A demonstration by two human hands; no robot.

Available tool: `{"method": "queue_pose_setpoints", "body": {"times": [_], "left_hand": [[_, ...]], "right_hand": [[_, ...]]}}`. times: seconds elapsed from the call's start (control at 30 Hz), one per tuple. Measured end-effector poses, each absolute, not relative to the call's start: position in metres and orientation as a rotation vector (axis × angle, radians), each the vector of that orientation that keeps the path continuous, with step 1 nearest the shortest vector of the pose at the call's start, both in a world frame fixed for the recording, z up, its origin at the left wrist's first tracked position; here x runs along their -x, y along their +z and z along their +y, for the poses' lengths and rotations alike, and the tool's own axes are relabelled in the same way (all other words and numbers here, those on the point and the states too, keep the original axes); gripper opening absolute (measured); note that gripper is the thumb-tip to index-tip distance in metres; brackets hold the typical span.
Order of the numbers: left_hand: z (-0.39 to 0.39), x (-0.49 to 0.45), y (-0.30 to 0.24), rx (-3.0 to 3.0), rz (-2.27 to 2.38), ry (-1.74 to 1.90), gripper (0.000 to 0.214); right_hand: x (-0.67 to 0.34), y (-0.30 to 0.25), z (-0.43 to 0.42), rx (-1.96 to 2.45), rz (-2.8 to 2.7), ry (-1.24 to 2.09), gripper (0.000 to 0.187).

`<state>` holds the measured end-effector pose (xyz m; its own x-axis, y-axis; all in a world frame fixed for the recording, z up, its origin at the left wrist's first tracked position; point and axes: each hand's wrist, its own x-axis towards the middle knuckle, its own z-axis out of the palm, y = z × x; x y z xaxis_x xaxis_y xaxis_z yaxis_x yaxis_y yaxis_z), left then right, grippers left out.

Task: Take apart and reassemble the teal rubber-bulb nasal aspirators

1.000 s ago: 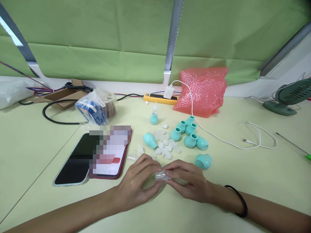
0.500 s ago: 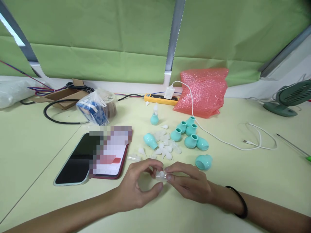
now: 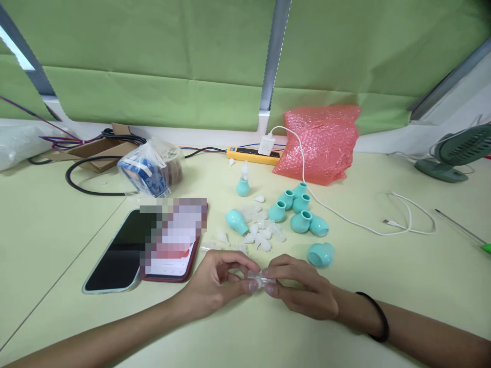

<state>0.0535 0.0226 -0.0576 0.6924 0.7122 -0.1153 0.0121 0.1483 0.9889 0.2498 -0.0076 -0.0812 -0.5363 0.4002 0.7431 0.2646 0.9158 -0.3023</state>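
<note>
Between my two hands, low over the table, is a small clear plastic tube (image 3: 262, 279). My left hand (image 3: 218, 281) pinches its left end between thumb and fingers. The fingers of my right hand (image 3: 303, 286) are closed on its right end. Beyond the hands lies a loose pile of whitish, translucent nozzle tips and clear tubes (image 3: 263, 232). A teal squeeze bulb (image 3: 237, 222) lies on its side left of the pile, and another bulb (image 3: 321, 254) rests near my right hand. One bulb (image 3: 243, 187) stands upright with a clear tip fitted in its neck.
Several teal bulbs (image 3: 301, 221) cluster right of the pile. Two phones (image 3: 115, 260) lie at the left. At the back are a yellow power strip (image 3: 249, 156), red bubble wrap (image 3: 318, 145) and a bagged blue box (image 3: 149, 171). A white cable (image 3: 345, 222), screwdriver (image 3: 460, 230) and green fan (image 3: 445, 158) occupy the right.
My left thumb and fingers have closed onto the left end of the clear tube; half a second ago they were apart around it. My right hand has kept its hold.
</note>
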Motion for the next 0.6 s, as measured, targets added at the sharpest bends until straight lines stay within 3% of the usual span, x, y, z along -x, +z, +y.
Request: {"method": "queue_pose_setpoints", "body": {"times": [0.3, 0.6], "left_hand": [[0.025, -0.052, -0.056, -1.262, 0.602, 0.52, 0.024], [0.018, -0.058, -0.054, -0.966, 0.646, 0.584, 0.016]], "right_hand": [[-0.247, -0.068, -0.015, 0.624, -2.123, 0.568, 0.021], [-0.248, -0.056, -0.014, 0.572, -2.298, 0.491, 0.023]]}}
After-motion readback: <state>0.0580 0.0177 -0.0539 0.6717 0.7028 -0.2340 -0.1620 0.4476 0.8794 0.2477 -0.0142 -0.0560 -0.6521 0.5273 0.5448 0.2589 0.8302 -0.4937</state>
